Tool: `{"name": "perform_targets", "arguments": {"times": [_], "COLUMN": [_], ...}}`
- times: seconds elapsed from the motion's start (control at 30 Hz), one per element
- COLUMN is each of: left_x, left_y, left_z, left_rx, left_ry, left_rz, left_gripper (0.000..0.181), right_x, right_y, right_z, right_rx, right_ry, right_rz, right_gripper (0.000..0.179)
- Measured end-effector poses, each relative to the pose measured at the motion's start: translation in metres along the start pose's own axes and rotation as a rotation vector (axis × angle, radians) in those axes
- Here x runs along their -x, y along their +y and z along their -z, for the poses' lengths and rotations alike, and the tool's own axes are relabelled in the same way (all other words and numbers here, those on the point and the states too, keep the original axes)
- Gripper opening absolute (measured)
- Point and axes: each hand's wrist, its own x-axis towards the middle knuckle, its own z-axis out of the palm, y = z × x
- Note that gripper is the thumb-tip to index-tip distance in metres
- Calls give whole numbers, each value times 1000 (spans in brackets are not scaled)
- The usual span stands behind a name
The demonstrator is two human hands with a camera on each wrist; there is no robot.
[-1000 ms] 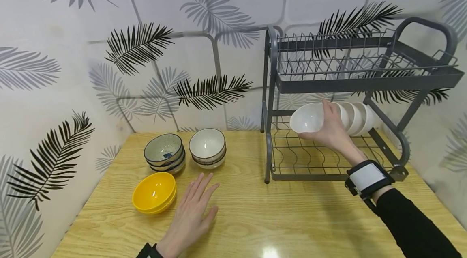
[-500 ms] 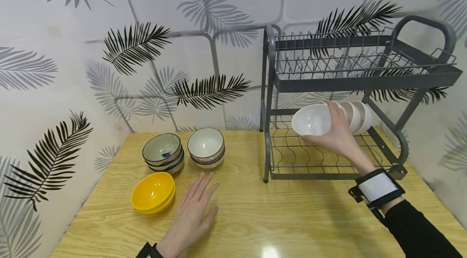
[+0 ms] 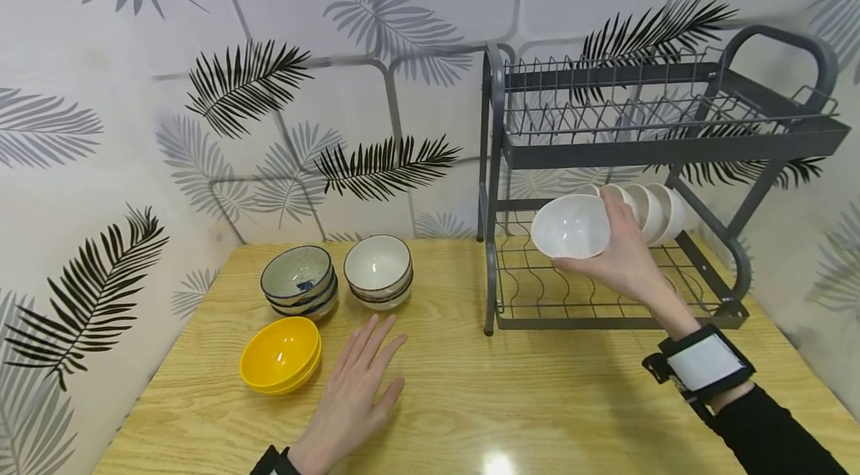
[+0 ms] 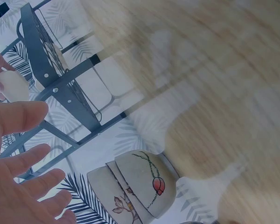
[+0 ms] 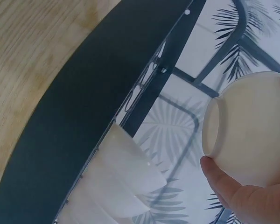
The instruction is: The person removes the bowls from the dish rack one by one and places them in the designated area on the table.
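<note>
right hand (image 3: 623, 255) pinches a white bowl (image 3: 569, 227); left hand (image 3: 354, 391), fingers spread, is probably above the table (image 3: 524, 393).

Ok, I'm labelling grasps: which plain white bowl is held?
The leftmost plain white bowl, gripped by the right hand; the others line the rack's lower tier.

A pale, frond-patterned wall covering (image 3: 443, 4) backs a wood-grain table (image 3: 463, 385). On it, nested yellow bowls (image 3: 278, 357) sit in front of a stack of speckled, blue-rimmed bowls (image 3: 293, 277), with dark-rimmed white bowls (image 3: 378, 266) stacked just beside them.
</note>
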Motion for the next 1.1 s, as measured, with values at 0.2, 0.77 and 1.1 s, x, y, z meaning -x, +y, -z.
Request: {"name": "perform_targets", "arguments": {"times": [0.2,0.77,1.1], "left_x": [-2,-10,-13], "left_y": [3,20,34], "left_z": [3,14,21], "left_rx": [10,19,30], "left_ry": [13,50,84], "left_rz": [-12,-90,-147], "left_gripper": [52,52,54], "right_x": [13,50,65], "right_y": [-8,-27,-34], "right_z": [-1,-24,-40], "right_rx": [-18,-92,-140], "right_ry": [9,-63,-84], "right_rz": [14,46,61], "right_gripper": [123,120,118]}}
